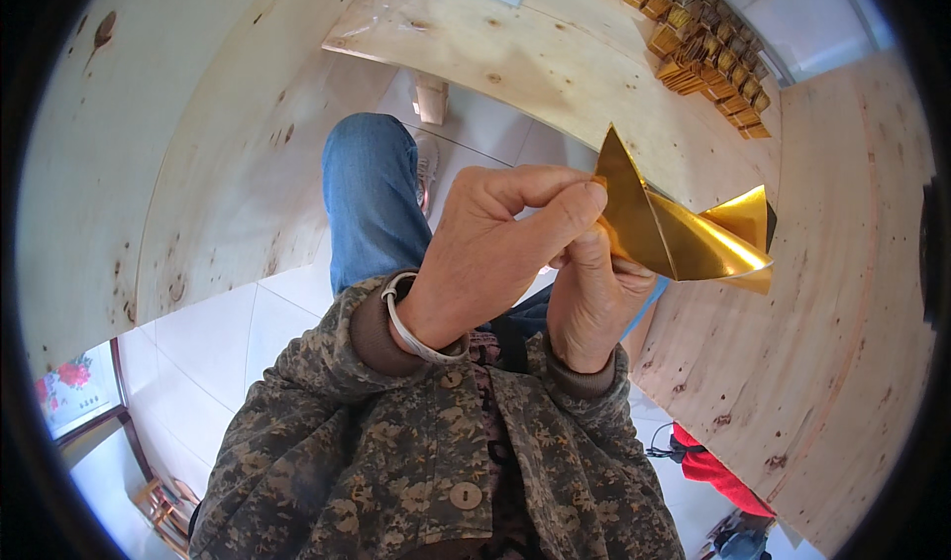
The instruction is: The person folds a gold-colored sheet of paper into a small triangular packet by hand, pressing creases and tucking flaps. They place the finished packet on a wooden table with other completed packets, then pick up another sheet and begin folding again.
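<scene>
Gold foil sheet (pixel 684 233): being held up in front of the chest, clear of the counter; one point is standing upright, the rest is flaring right in folded flaps.
Left hand (pixel 500 238): pinching the sheet's left edge, thumb against curled fingers.
Right hand (pixel 599 307): gripping the lower edge just beside it, thumb on the near side; some fingertips are hiding behind, can't tell their exact placement.
Handling: looking light and thin, probably springy at the folds; shiny face is likely slippery and easily creased.
Where to hold: folded edges are offering the best purchase, fingertip pinch; squeezing the broad flaps would risk dents.
Wrist: white band (pixel 401 322) is circling the left one, below a camouflage jacket's (pixel 367 461) cuff.
Far counter (pixel 555 65): carrying packed rows of folded gold pieces (pixel 713 65) at its right end, clear plastic (pixel 381 15) at its left.
Right: wooden panel (pixel 792 362) is spreading out; red cloth (pixel 713 471) is showing past its lower edge.
Left: jeans leg (pixel 371 179) is sitting beside another wooden panel (pixel 178 144).
</scene>
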A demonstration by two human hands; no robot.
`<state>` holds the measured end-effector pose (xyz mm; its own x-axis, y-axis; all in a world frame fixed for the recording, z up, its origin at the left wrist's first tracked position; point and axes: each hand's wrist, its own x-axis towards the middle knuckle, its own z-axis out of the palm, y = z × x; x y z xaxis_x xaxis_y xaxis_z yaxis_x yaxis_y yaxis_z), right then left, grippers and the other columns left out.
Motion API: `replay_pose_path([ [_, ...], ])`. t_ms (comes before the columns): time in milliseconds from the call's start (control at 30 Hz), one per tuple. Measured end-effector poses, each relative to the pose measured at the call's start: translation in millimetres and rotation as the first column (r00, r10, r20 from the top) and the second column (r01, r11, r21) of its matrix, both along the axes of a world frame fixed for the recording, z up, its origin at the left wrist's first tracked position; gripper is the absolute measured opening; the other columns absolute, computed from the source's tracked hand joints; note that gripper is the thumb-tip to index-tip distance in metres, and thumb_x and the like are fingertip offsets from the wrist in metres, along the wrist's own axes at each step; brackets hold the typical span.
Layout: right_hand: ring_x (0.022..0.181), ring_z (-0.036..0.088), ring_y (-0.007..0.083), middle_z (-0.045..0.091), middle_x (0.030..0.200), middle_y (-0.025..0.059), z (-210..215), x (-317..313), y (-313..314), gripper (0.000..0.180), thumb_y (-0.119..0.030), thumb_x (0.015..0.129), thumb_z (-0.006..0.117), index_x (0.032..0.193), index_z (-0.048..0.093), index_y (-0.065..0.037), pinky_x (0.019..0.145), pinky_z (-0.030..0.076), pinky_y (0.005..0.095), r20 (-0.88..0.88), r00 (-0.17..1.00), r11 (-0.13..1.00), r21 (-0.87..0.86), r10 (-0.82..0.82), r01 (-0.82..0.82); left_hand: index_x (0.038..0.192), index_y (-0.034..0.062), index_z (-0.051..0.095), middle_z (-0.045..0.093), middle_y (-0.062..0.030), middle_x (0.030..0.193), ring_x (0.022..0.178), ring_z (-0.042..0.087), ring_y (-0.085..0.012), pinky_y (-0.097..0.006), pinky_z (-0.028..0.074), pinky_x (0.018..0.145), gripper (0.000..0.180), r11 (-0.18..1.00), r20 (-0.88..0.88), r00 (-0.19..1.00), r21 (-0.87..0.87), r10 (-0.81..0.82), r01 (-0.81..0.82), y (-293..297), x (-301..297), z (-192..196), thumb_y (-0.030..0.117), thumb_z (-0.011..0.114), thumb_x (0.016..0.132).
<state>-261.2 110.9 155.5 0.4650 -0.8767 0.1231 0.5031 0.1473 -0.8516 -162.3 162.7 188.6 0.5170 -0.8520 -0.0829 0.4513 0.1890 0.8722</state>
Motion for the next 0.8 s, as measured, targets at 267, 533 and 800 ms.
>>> replay_pose_path([
  [267, 0.078, 0.064, 0.0141, 0.069, 0.094, 0.0088, 3.7, 2.0, 3.3, 0.029, -0.001, 0.087, 0.075, 0.113, 0.064, 0.004, 0.071, 0.054, 0.0257, -0.008, 1.000, 1.000, -0.015, 0.004, -0.004, 0.107, -0.0061, 0.071, 0.068, -0.0031, 0.082, 0.072, 0.057, -0.0044, -0.020, 0.046, 0.064, 0.023, 0.997, 0.117, 0.991, 0.029, 0.066, -0.070, 2.0, -4.5, -0.4, 0.012, 0.059, 0.099],
  [533, 0.078, 0.064, 0.0143, 0.069, 0.093, 0.0091, 1.3, -2.0, -0.2, 0.023, -0.003, 0.089, 0.073, 0.110, 0.065, 0.004, 0.070, 0.053, 0.0258, -0.017, 1.000, 1.000, -0.030, 0.008, -0.008, 0.103, -0.0054, 0.072, 0.067, -0.0022, 0.078, 0.070, 0.056, -0.0048, -0.021, 0.046, 0.062, 0.021, 1.000, -0.038, 0.999, -0.016, 0.009, -0.010, 1.8, -4.5, -0.3, 0.011, 0.061, 0.098],
  [800, 0.077, 0.064, 0.0149, 0.069, 0.093, 0.0094, 0.5, -2.3, 4.0, 0.022, -0.005, 0.090, 0.072, 0.109, 0.065, 0.004, 0.070, 0.053, 0.0261, -0.005, 0.999, 0.998, -0.054, 0.032, -0.033, 0.094, -0.0033, 0.074, 0.063, 0.0016, 0.071, 0.063, 0.052, -0.0013, -0.019, 0.041, 0.053, 0.018, 0.986, 0.074, 0.983, -0.002, 0.167, -0.167, -1.2, -7.8, -2.9, 0.012, 0.066, 0.093],
])
